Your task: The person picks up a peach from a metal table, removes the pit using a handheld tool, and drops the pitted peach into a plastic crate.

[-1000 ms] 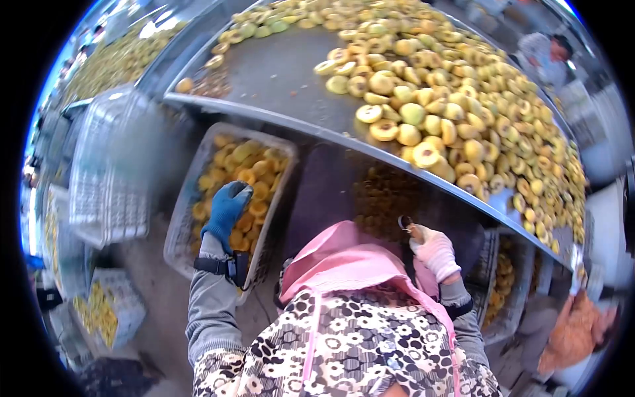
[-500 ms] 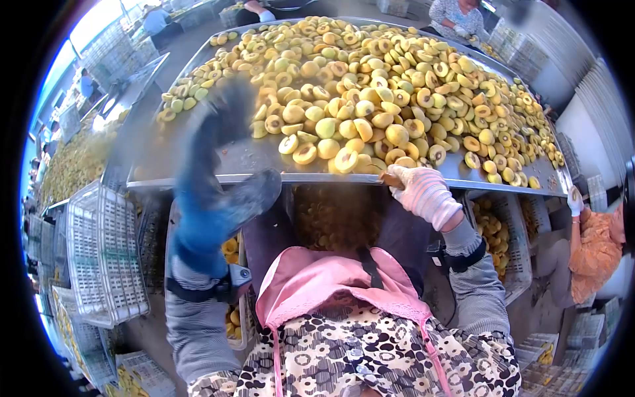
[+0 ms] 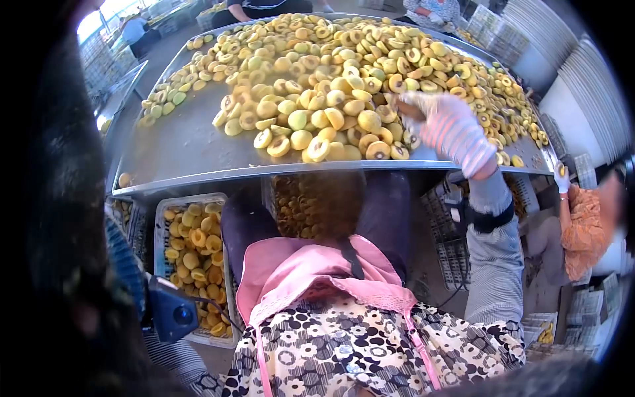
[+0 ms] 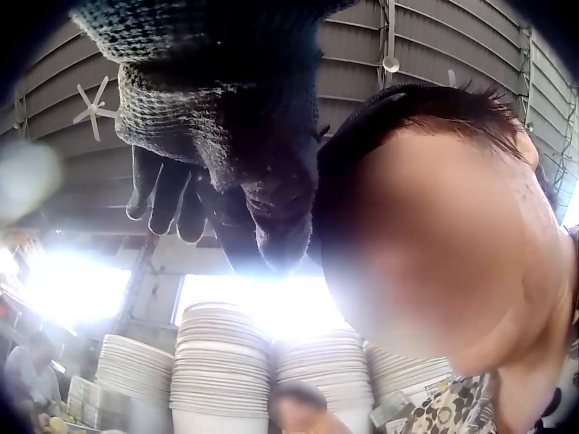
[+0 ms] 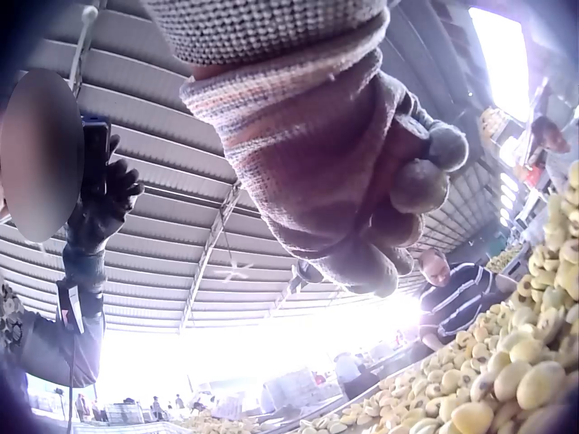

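Observation:
My left hand [image 4: 217, 136], in a dark blue knit glove, is raised beside the person's head. It looms dark and blurred over the left of the head view. In the right wrist view its spread fingers lie against a small dark camera [image 5: 95, 154] at the head. My right hand [image 3: 453, 126], in a pink-striped white glove, hangs over the front right of a pile of halved yellow stone fruit [image 3: 344, 86]. Its curled fingers grip a short brown handle [image 3: 411, 109]; the handle's far end is indistinct against the fruit.
A metal-edged table [image 3: 178, 149] carries the fruit. Below it stands a white crate [image 3: 228, 291] of pitted halves, with another dark crate [image 3: 450, 245] at right. Workers sit around, one in an orange top [image 3: 585, 225]. Stacked white tubs [image 3: 585, 99] rise behind at right.
The head view has tilted up and turned. My left hand rose from above the fruit crate to the head. My right hand lifted from below the table edge to over the pile, still gripping the handle.

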Available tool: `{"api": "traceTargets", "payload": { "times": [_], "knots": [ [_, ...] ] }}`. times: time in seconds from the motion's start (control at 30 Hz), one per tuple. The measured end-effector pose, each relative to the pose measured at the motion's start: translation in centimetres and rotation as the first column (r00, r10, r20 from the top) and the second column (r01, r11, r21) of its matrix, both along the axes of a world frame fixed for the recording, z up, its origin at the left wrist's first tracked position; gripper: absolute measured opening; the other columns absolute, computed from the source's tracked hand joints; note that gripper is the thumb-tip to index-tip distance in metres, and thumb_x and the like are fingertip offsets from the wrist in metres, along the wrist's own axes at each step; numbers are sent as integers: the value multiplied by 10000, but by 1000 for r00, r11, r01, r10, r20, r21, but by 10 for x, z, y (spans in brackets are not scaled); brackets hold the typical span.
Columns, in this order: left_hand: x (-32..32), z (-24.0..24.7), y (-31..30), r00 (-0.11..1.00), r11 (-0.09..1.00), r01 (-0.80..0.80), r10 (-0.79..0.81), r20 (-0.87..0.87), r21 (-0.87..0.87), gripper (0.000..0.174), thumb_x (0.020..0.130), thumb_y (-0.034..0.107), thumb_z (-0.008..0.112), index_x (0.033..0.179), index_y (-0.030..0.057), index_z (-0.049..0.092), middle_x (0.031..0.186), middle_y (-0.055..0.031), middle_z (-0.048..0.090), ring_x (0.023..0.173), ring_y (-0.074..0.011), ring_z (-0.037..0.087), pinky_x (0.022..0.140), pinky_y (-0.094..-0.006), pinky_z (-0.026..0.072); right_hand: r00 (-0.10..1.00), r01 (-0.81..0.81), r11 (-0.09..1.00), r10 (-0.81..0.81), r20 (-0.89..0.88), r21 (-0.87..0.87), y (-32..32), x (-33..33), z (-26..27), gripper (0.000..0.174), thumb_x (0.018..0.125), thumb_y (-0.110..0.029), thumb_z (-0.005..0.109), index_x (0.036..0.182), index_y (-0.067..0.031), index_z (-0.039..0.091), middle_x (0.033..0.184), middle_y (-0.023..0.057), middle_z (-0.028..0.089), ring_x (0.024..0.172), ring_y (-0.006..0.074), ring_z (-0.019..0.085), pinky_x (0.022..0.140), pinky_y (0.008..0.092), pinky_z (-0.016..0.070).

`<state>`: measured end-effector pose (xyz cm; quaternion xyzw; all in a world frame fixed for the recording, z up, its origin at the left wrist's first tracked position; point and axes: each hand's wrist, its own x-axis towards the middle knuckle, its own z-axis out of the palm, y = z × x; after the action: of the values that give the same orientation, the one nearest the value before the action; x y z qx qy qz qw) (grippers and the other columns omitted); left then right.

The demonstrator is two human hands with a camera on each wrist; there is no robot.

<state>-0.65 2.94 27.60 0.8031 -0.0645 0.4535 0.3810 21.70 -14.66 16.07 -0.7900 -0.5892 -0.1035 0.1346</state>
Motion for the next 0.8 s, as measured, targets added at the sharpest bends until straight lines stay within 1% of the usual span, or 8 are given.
{"api": "traceTargets", "payload": {
  "times": [0.1,0.13,0.2,0.3,0.33,0.37,0.43,0.8],
  "knots": [
    [15,4,14,999,998,-39,37,29,54,791,709,125,808,1366,8,384,1278,-142,525,1122,-211,534,931,-349,442,983,-74,997,79,166,-35,22,-2,45,291,866,-320,586,1068,-122,652,811,146,677,788,306,667,717,424,528],
    [19,7,21,997,995,-65,62,48,81,789,709,127,808,1365,8,385,1277,-141,525,1121,-211,535,930,-349,442,990,81,984,-61,124,-162,32,-23,71,298,863,-333,578,1043,-109,657,827,131,681,812,297,667,748,420,528],
    [21,9,33,991,989,-116,109,74,95,786,709,132,808,1362,9,388,1274,-141,526,1119,-212,535,929,-349,443,947,-125,992,129,294,-33,54,-32,96,253,845,-216,543,986,-44,661,808,159,677,775,309,674,720,427,536],
    [19,9,40,982,981,-182,178,58,73,780,710,139,808,1357,10,392,1269,-141,527,1117,-214,536,928,-350,443,946,-70,980,125,301,-188,91,-85,161,149,812,-116,583,852,-52,711,799,132,690,757,276,687,656,400,545],
    [18,6,41,979,977,-202,200,35,65,778,710,141,808,1356,10,393,1268,-140,528,1116,-214,537,928,-350,444,910,-141,967,210,359,-211,101,-99,174,185,824,-135,564,933,-3,635,815,193,664,810,302,681,751,410,538],
    [17,0,38,976,974,-219,219,13,51,777,710,144,807,1354,10,394,1266,-140,528,1115,-215,537,927,-350,444,812,-224,963,270,518,-151,106,-112,180,158,836,-141,611,920,-64,720,860,106,704,785,251,692,652,376,557],
    [15,-16,38,966,967,-254,255,-32,26,773,711,148,807,1351,11,397,1263,-140,529,1113,-216,538,926,-351,445,808,-339,921,389,443,-190,136,-122,187,192,854,-135,600,984,-47,711,917,129,702,820,258,688,688,375,562],
    [1,-85,38,912,927,-375,366,-184,-11,754,713,174,806,1335,14,412,1247,-138,534,1104,-221,541,921,-352,448,843,-254,904,381,380,-344,160,-129,169,196,853,-135,602,989,-45,710,922,130,701,828,259,687,694,376,562]
  ]
}}
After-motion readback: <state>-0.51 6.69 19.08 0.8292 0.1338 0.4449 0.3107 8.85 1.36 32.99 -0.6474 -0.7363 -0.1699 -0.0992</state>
